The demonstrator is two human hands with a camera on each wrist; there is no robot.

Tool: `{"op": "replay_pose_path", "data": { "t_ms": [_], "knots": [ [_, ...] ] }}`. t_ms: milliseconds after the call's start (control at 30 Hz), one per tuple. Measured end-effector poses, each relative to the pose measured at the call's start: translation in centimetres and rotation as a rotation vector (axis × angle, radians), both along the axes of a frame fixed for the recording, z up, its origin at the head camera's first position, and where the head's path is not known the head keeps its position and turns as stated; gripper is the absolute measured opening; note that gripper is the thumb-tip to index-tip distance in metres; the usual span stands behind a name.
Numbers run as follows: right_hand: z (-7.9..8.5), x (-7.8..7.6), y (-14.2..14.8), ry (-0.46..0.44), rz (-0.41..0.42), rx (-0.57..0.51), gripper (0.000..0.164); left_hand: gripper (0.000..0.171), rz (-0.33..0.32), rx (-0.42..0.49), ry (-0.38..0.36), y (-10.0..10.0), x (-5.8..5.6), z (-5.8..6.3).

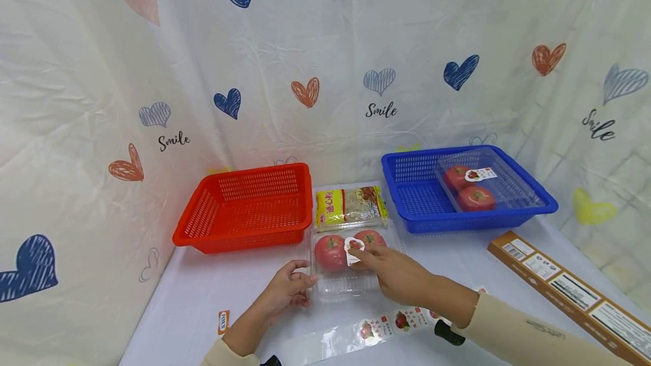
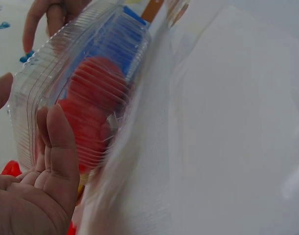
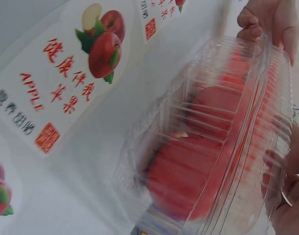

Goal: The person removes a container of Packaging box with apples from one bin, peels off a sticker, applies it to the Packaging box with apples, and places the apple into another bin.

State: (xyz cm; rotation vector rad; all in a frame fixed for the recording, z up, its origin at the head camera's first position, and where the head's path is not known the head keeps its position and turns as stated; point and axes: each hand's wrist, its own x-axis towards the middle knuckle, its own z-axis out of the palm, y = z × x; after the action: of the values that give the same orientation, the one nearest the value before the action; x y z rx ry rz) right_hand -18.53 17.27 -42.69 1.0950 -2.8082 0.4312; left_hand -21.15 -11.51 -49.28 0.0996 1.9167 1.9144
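Note:
A clear plastic clamshell box (image 1: 338, 284) with red apples (image 1: 330, 253) inside lies in the middle of the table. My left hand (image 1: 287, 290) touches the box's left side; in the left wrist view its fingers (image 2: 61, 132) stand fairly straight along the ridged wall. My right hand (image 1: 404, 275) reaches over the lid from the right and has an apple sticker (image 1: 354, 243) at its fingertips. A white sticker edge (image 3: 286, 198) shows between the fingers in the right wrist view. How much of the sticker touches the lid I cannot tell.
A red basket (image 1: 244, 236) stands back left. At the back right, a blue basket (image 1: 473, 222) holds another labelled apple box (image 1: 508, 185). A yellow food packet (image 1: 351, 206) lies behind my box, a sticker strip (image 1: 351, 338) in front. A long brown carton (image 1: 564, 284) lies right, an orange wrapper (image 1: 224, 322) left.

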Motion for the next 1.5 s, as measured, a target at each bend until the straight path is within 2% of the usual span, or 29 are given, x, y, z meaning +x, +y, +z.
{"op": "replay_pose_path", "data": {
  "t_ms": [233,400,500,667,933,1033,1233,1333,1500],
  "knots": [
    [-0.1,0.0,1.3,-0.063,-0.059,-0.013,0.062,0.063,0.004,0.006,-0.004,-0.1,0.1,0.0],
    [-0.4,-0.9,2.2,0.019,-0.059,-0.069,0.052,0.061,0.012,0.007,-0.01,-0.1,0.1,-0.1],
    [-0.5,-1.8,2.4,0.052,-0.042,-0.101,0.055,0.061,0.012,0.0,-0.014,-0.1,0.2,-0.1],
    [-0.4,-3.1,2.1,0.026,-0.019,-0.119,0.067,0.062,0.013,-0.015,-0.022,0.0,0.2,0.1],
    [-0.3,-4.2,0.7,-0.041,-0.17,-0.038,0.066,0.063,0.023,-0.007,-0.045,0.0,0.3,0.1],
    [-0.3,-4.4,0.3,-0.05,-0.19,-0.031,0.066,0.063,0.021,-0.004,-0.043,0.1,0.3,0.1],
    [-0.4,-3.7,0.3,-0.045,-0.097,-0.064,0.067,0.064,0.015,0.011,-0.031,0.1,0.3,-0.1],
    [-0.4,-3.4,0.3,-0.03,-0.045,-0.112,0.06,0.064,0.019,0.011,-0.026,0.1,0.3,-0.2],
    [-1.0,-2.8,0.7,0.05,-0.035,-0.144,0.048,0.063,0.019,0.004,-0.026,0.0,0.4,-0.1]
  ]
}}
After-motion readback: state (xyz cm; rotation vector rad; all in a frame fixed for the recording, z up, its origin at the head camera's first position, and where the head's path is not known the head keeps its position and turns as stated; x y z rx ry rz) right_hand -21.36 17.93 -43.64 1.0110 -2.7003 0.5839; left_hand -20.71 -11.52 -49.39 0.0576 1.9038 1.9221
